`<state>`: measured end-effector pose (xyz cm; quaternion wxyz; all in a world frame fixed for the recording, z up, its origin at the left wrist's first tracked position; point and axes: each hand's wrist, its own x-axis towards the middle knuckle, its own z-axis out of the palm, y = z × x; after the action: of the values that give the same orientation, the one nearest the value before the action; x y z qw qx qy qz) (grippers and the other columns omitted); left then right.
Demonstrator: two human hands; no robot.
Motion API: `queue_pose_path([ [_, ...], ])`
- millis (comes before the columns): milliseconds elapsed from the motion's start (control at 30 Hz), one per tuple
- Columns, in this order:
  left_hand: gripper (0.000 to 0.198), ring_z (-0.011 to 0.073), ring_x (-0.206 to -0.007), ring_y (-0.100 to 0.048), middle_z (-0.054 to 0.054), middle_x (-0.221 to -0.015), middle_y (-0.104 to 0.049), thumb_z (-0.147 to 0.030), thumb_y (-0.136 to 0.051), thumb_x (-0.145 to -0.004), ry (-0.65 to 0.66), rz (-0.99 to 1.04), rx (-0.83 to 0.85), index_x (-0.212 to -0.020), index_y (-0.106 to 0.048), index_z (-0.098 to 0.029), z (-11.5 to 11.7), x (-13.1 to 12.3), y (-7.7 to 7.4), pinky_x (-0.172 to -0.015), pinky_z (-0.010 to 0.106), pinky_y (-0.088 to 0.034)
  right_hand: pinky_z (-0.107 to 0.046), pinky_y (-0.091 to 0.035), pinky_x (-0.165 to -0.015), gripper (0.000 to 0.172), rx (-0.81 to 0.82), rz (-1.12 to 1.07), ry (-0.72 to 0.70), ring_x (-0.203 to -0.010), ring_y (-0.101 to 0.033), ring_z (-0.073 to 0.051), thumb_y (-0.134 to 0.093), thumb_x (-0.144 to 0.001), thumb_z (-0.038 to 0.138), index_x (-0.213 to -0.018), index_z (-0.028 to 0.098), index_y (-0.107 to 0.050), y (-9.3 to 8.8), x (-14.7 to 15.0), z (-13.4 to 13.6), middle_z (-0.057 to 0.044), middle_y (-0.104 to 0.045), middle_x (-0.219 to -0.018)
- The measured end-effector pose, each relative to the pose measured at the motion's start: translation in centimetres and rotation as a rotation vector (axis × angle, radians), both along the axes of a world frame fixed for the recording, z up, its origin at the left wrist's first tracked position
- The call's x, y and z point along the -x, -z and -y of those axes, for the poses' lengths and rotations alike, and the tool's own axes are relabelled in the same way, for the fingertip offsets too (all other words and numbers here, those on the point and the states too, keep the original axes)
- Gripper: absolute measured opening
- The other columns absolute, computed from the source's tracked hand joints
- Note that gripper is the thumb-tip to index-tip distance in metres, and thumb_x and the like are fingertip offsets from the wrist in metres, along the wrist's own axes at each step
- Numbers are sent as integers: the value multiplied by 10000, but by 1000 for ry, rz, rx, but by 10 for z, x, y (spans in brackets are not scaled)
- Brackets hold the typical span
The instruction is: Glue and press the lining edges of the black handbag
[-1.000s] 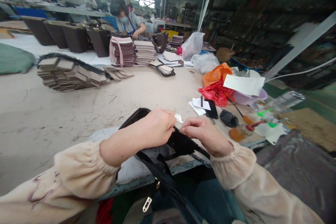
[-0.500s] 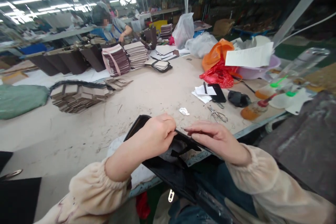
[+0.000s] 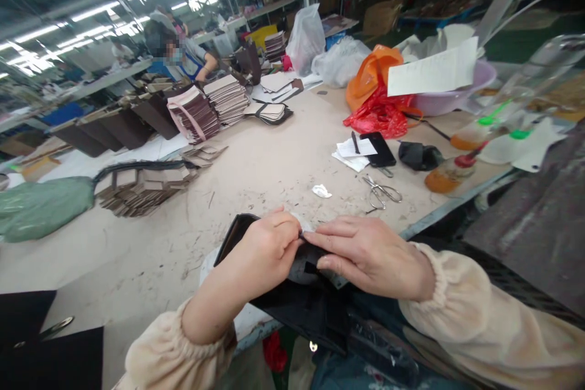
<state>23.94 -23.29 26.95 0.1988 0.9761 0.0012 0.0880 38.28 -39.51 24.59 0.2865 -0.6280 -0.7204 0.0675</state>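
Note:
A black leather-like bag [image 3: 301, 311] with a stiff rim rests at the table's front edge and hangs partly over my lap. My left hand [image 3: 272, 247] is closed in a pinch on its upper rim. Against the same rim, close to the left fingertips, my right hand [image 3: 372, 256] has its fingers laid along the edge with the thumb underneath. The far left corner of the bag stands up behind my left wrist. Part of its rim is hidden by both hands.
Scissors [image 3: 382, 192], a crumpled white scrap [image 3: 322, 191] and a black phone [image 3: 378, 149] lie beyond my hands. Bottles of orange liquid [image 3: 445, 175] stand at the right. Stacked brown pieces [image 3: 146, 186] and a green bag [image 3: 46, 204] lie left. A person [image 3: 183, 61] works across the table.
My right hand has slid left along the rim until its fingertips are next to my left hand. The view has tilted, and the bag's near side has swung left.

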Motion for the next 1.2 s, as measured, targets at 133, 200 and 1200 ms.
queue_pose_path([
  [133, 171, 119, -787, -615, 37, -799, -644, -124, -482, -873, 20, 15, 2, -737, -583, -146, 1, 2, 0, -1067, 382, -403, -343, -514, -777, 402, -32, 61, 16, -931, -619, -209, -428, -956, 366, -1274, 149, -545, 3, 5, -4, -103, -672, -1075],
  [200, 146, 120, -823, -627, 37, -832, -658, -107, -500, -859, 44, 27, 1, -757, -597, -145, 2, 5, 0, -1085, 394, -391, -335, -516, -767, 370, -62, 58, -15, -907, -614, -199, -430, -958, 337, -1245, 143, -561, 8, 6, 1, -93, -679, -1047],
  [1200, 111, 105, -873, -641, 10, -906, -676, -74, -556, -814, 49, 37, -10, -780, -611, -165, 0, 7, 1, -1076, 383, -434, -323, -515, -667, 397, -115, 141, 94, -841, -596, -176, -398, -971, 373, -1271, 152, -535, 10, 19, 13, -72, -671, -1072],
])
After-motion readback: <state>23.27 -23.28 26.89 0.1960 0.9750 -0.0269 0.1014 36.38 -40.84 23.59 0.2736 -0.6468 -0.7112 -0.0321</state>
